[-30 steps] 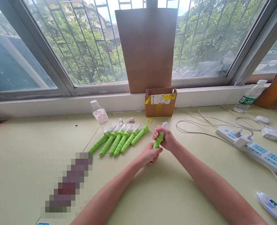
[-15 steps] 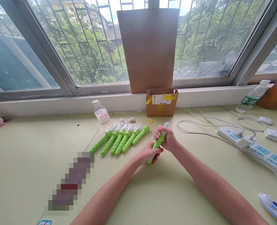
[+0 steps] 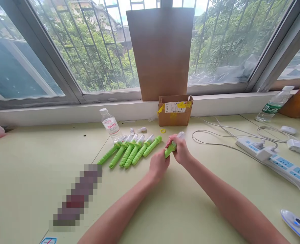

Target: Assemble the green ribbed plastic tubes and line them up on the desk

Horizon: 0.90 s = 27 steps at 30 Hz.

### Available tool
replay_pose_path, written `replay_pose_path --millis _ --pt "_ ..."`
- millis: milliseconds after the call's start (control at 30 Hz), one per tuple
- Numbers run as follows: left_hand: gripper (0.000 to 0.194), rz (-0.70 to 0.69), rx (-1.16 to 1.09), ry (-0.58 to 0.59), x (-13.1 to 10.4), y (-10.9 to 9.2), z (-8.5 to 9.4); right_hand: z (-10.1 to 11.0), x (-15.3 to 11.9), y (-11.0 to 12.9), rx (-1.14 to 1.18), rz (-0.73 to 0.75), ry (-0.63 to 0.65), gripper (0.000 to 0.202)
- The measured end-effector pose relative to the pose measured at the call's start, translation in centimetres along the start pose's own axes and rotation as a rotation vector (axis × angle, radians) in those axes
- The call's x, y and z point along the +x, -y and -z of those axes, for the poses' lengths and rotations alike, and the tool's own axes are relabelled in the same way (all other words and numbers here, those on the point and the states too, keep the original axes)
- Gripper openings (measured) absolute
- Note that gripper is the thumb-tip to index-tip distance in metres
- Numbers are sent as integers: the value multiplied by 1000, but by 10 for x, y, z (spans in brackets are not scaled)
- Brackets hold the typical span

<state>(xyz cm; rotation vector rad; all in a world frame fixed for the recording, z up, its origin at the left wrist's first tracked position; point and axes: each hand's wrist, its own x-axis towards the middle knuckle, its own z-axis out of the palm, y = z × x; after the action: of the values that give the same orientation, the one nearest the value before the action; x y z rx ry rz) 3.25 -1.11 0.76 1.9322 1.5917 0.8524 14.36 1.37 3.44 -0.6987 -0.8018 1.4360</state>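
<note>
Both hands hold one green tube (image 3: 168, 152) with a clear top, tilted up toward the back right. My left hand (image 3: 159, 163) is closed round its lower part, hiding the bottom end. My right hand (image 3: 179, 149) wraps the upper part, just below the clear end (image 3: 181, 135). To the left, several similar green tubes with clear tops (image 3: 128, 154) lie side by side, and a shorter green piece (image 3: 152, 146) without a clear top lies nearest my hands. Behind them are a yellow ring (image 3: 163, 130) and two small whitish parts (image 3: 142, 129).
A water bottle (image 3: 111, 125) stands behind the tubes. An open cardboard box (image 3: 174, 118) sits by the window sill. On the right are a power strip (image 3: 279, 164), cables and another bottle (image 3: 273, 105). A pixelated object (image 3: 77, 196) lies at the left.
My left hand has rolled over round the lower part of the tube, covering its bottom end. My right hand has shifted slightly while still gripping the upper part.
</note>
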Motion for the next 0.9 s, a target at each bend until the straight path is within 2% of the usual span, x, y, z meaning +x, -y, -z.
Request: replay_pose_path --millis 33,67,100,200,267,300,333,367,433,533,600,633,667,700,767,833,900 --pt "4 -16 -39 44 0 1 3 0 -1 1 -4 -13 33 21" --pt "5 -26 -121 137 -1 0 6 0 -1 3 2 -40 90 21" --pt "11 -26 -234 262 -3 -1 10 1 -2 6 19 -77 163 22" --pt "18 104 -638 789 -12 -10 19 3 -6 18 100 -209 379 23" --pt "22 173 -856 1007 -18 -17 21 4 -7 25 120 -276 476 26" --pt "27 204 -903 1052 -21 -20 20 4 -8 27 109 -294 510 26" --pt "31 229 -914 1040 -22 -23 18 4 -8 28 88 -300 530 26" --pt "34 246 -885 979 -23 -24 15 3 -8 28 65 -290 531 26" --pt "32 247 -736 722 -21 -23 8 1 -8 26 26 -209 463 24" --pt "24 156 -408 271 -14 -17 0 -5 -9 20 -29 -17 246 23" --pt "18 93 -260 88 -9 -13 0 -9 -12 17 -63 71 136 22" --pt "16 61 -237 53 -8 -11 1 -11 -13 16 -77 96 114 21" --pt "16 32 -253 68 -7 -11 4 -13 -15 17 -90 108 117 20" --pt "17 6 -302 136 -7 -10 8 -14 -17 18 -103 105 148 19" --pt "21 -10 -466 416 -10 -11 16 -16 -21 22 -111 41 277 18" --pt "24 62 -649 768 -15 -14 23 -15 -23 26 -71 -73 427 18" --pt "27 168 -799 957 -20 -17 24 -14 -23 29 -9 -179 536 19"
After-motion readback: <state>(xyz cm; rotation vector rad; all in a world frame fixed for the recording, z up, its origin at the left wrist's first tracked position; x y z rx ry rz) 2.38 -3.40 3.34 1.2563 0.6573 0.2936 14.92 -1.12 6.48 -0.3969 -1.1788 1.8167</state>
